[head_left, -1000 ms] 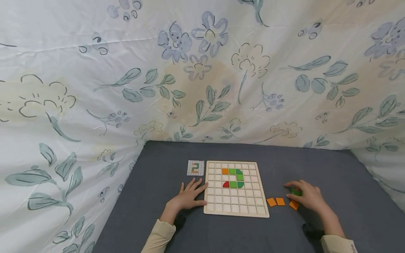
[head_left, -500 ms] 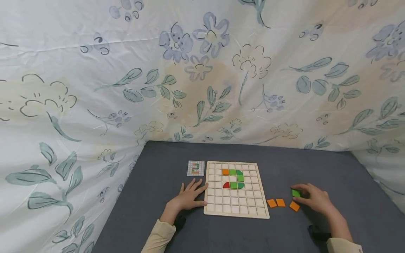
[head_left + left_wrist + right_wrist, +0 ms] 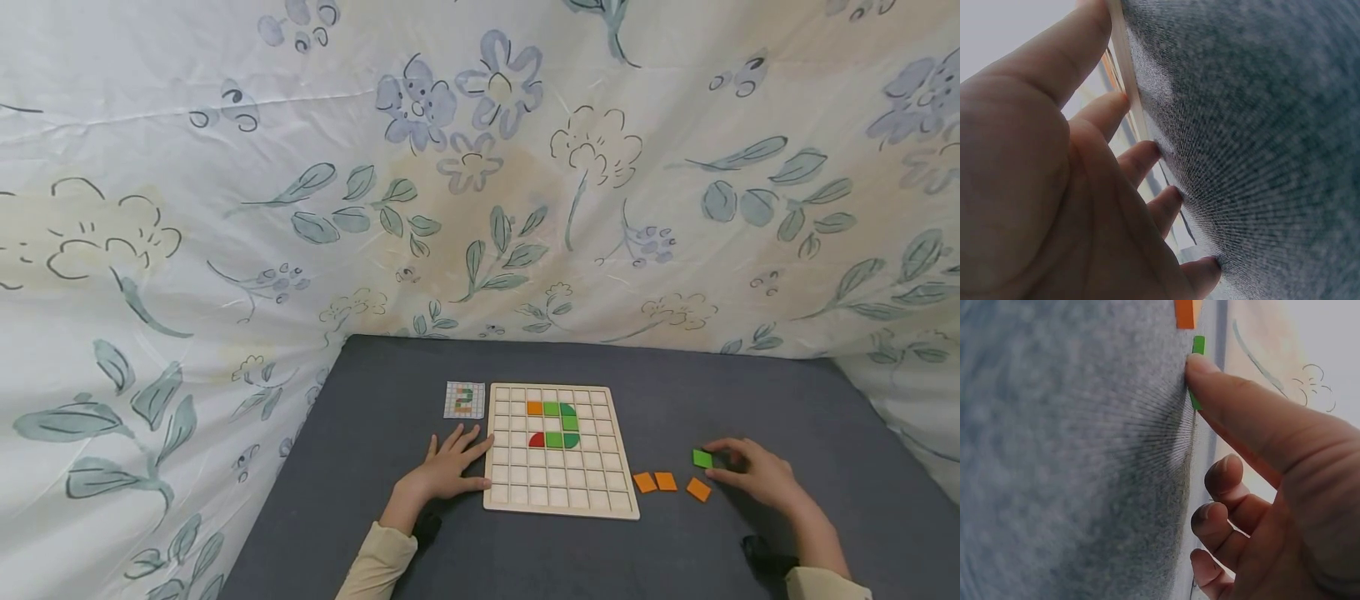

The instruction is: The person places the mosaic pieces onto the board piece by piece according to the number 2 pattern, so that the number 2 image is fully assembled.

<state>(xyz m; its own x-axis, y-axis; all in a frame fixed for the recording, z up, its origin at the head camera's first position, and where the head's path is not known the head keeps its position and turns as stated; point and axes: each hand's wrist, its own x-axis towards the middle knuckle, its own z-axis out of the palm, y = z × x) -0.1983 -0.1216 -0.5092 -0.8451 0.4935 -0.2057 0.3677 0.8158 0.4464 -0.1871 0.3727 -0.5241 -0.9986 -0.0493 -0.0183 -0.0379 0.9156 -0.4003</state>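
My left hand (image 3: 442, 468) lies with fingers spread on the dark cloth, its index finger and thumb touching the left edge of the wooden grid board (image 3: 517, 494). In the left wrist view the fingers (image 3: 1141, 159) are stretched along that edge. Colored tiles sit in the board's cells: an orange square, several green pieces and a red quarter-round (image 3: 536, 440). Beside the board's right side, my right hand (image 3: 753, 475) has thumb and index finger apart at the right end of a green square tile (image 3: 702, 459) on the cloth. Its other fingers (image 3: 1222, 475) are loosely bent.
Three loose orange square tiles (image 3: 665, 482) lie between the board and my right hand. A small pattern card (image 3: 465, 400) rests left of the board's far corner. Behind the table hangs a floral cloth (image 3: 480, 250).
My right hand has drawn back to the right, uncovering the green tile, which shows fully on the cloth. The left hand and board have stayed in place.
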